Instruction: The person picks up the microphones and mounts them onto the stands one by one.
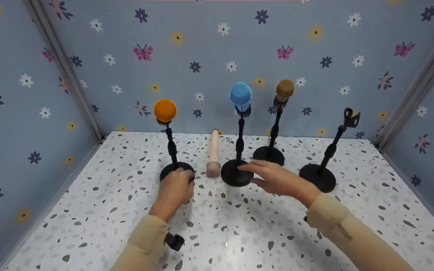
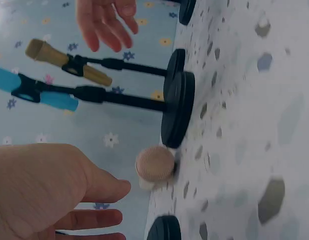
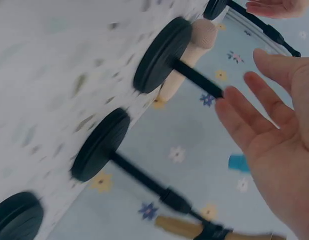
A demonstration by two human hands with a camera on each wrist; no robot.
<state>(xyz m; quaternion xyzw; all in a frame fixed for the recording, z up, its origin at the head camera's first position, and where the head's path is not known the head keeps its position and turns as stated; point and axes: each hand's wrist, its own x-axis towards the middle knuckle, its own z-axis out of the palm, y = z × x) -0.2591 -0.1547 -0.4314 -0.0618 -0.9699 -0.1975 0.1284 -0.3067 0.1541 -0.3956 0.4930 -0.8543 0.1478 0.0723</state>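
In the head view, my left hand (image 1: pixel 174 189) is at the round base of the black stand (image 1: pixel 171 148) that bears an orange microphone (image 1: pixel 165 110). Its fingers look loosely extended in the left wrist view, with nothing held; contact with the stand is unclear. My right hand (image 1: pixel 279 178) reaches beside the stand (image 1: pixel 240 145) bearing a blue microphone (image 1: pixel 241 94). Its fingers are spread and relaxed near that stand's pole in the right wrist view. Between these two stands, a beige microphone (image 1: pixel 214 154) lies on the table, its head toward me.
Behind my right hand stands a gold-brown microphone (image 1: pixel 285 89) on its stand (image 1: pixel 274 131). To the right is a stand with a bare clip (image 1: pixel 351 117). Flower-patterned panels (image 1: pixel 217 49) enclose the speckled table (image 1: pixel 126 226) at the back and sides.
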